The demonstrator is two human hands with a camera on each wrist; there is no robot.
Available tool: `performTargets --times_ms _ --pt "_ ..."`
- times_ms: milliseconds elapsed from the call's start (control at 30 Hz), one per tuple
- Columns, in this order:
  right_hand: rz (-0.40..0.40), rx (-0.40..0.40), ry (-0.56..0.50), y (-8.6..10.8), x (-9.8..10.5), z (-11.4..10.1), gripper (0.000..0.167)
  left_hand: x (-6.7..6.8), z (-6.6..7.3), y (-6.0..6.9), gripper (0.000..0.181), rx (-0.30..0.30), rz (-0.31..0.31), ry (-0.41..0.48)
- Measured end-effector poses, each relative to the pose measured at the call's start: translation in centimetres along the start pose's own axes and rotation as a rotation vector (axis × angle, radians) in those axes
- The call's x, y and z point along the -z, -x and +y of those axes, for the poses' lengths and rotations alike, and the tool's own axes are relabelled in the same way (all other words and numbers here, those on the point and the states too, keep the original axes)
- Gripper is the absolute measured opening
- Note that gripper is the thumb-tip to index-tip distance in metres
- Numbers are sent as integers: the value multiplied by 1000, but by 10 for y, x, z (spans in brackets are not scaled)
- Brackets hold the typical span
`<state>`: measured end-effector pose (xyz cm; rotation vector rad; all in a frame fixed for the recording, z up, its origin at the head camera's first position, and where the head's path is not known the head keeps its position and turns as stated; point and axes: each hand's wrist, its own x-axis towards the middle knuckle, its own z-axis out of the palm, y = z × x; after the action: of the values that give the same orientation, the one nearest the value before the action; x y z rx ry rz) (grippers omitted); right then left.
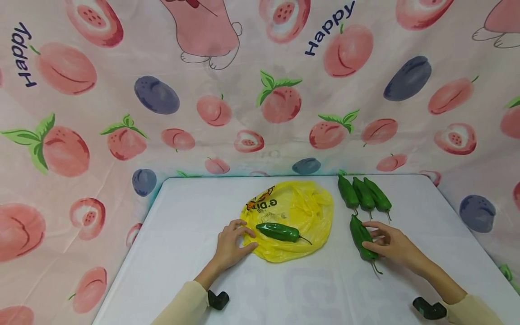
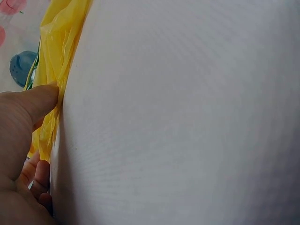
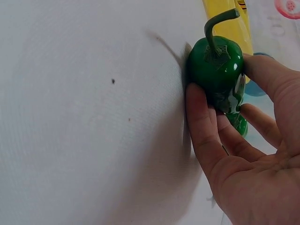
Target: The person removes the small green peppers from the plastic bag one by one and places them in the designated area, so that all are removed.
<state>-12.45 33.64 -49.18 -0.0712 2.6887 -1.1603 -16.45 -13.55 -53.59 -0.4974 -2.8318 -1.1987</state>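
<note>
A yellow plastic bag (image 1: 313,207) lies spread on the table, with one green pepper (image 1: 278,232) on top of it. My left hand (image 1: 233,243) rests at the bag's left edge, fingers spread and lightly bent. In the left wrist view its thumb (image 2: 44,99) touches the yellow plastic. To the right of the bag, my right hand (image 1: 396,246) holds another green pepper (image 3: 213,61) between thumb and fingers, the stem end towards me. That pepper is at or just above the tabletop; its exact contact is unclear. Three more green peppers (image 1: 364,193) lie behind it.
The white table (image 1: 195,203) ends at a fruit-printed cloth (image 1: 227,149) hanging behind and at the sides. A black device (image 1: 218,300) sits at the left wrist, and another (image 1: 429,309) at the right wrist.
</note>
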Motion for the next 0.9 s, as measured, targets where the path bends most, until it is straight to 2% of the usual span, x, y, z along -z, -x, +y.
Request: performTargets --times_ms 367,600,800,900 --pt "-8 4 0 0 1 -2 67 0 0 0 16 6 3 0" --pt "-35 5 12 0 4 -4 68 0 0 1 16 -12 5 1" --pt "-76 32 34 0 10 -9 71 1 2 2 16 -40 23 6" --pt "-94 60 48 0 14 -14 72 2 3 1 17 -33 17 3"
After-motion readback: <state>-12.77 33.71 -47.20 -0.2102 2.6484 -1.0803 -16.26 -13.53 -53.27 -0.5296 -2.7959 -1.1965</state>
